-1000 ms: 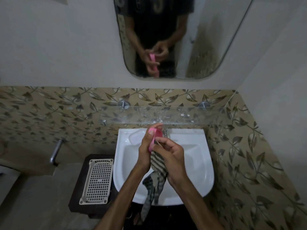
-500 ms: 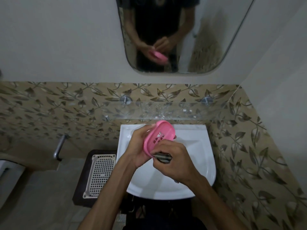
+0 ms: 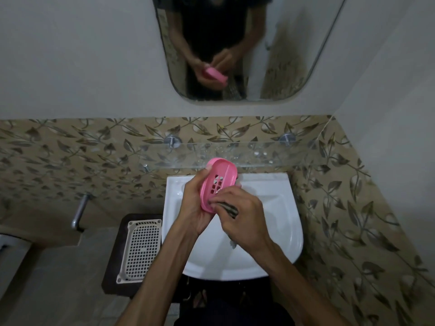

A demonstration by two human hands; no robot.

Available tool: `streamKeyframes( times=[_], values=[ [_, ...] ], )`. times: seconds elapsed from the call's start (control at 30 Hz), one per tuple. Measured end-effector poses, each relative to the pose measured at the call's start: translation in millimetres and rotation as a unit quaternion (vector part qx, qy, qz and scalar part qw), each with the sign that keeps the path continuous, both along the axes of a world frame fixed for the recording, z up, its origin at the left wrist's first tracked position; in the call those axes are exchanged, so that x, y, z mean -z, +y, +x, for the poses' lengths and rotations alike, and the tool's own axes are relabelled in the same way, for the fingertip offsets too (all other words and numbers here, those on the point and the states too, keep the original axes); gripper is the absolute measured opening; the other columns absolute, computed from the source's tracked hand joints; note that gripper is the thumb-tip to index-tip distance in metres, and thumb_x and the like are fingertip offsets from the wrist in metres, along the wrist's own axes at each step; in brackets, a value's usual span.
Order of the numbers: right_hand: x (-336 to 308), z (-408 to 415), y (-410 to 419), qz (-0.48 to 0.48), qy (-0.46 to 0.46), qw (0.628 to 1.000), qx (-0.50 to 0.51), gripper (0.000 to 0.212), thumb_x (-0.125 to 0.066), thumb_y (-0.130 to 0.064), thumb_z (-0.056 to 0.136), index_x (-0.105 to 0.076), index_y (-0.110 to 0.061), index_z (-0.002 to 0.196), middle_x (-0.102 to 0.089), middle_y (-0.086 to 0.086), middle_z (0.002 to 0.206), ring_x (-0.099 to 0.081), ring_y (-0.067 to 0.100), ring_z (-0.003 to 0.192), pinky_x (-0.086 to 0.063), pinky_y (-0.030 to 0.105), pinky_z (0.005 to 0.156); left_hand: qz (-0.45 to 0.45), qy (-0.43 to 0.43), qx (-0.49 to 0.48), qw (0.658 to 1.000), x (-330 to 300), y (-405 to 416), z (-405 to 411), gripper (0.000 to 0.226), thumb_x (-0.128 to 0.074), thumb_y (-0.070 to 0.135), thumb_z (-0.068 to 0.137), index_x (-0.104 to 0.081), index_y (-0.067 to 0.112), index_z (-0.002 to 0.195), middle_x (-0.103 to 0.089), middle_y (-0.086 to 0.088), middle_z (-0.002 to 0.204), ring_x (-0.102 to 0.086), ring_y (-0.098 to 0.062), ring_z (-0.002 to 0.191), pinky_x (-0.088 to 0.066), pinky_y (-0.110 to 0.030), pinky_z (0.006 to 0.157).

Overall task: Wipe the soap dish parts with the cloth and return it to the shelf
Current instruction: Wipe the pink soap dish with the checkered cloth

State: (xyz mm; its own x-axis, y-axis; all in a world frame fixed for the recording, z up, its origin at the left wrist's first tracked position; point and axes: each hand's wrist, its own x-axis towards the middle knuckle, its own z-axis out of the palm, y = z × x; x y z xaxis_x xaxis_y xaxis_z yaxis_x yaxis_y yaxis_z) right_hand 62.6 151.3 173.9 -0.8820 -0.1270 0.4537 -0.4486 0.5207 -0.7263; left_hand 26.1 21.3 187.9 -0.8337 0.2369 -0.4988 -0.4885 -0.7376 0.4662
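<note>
Two hands: both at frame centre, over the white sink (image 3: pixel 282 208).
Left hand (image 3: pixel 195 208): fingers closed around the pink soap dish (image 3: pixel 217 184).
Right hand (image 3: pixel 244 215): fingers bunched on the striped cloth (image 3: pixel 229 208), pressing its lower end.
Dish axis: tilted, lower left to upper right, holed face toward camera.
Shelf: glass shelf (image 3: pixel 270 154) just above the dish's top edge; left hand nearer.

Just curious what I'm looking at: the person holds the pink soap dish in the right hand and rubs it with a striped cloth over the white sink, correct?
Not quite. The head view shows the pink soap dish gripped in the left hand. The right hand presses the striped cloth against it, over the white sink.
</note>
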Motion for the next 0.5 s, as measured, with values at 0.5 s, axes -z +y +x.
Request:
streamKeyframes(
  times=[0.5],
  values=[
    [-14.7,-28.6,1.0,-0.036,-0.037,0.99,0.134,0.019,-0.081,-0.003,0.086,-0.084,-0.016,0.099,-0.079,-0.002,0.097,-0.07,0.006,0.087,-0.058,0.021,0.08,-0.039,0.045,-0.015,0.998,5.5,11.5,-2.8,0.053,-0.071,0.037,0.091,-0.071,-0.004,0.125,-0.071,-0.026,0.121,-0.072,-0.036,0.105,-0.061,-0.044,0.092]
  ],
)
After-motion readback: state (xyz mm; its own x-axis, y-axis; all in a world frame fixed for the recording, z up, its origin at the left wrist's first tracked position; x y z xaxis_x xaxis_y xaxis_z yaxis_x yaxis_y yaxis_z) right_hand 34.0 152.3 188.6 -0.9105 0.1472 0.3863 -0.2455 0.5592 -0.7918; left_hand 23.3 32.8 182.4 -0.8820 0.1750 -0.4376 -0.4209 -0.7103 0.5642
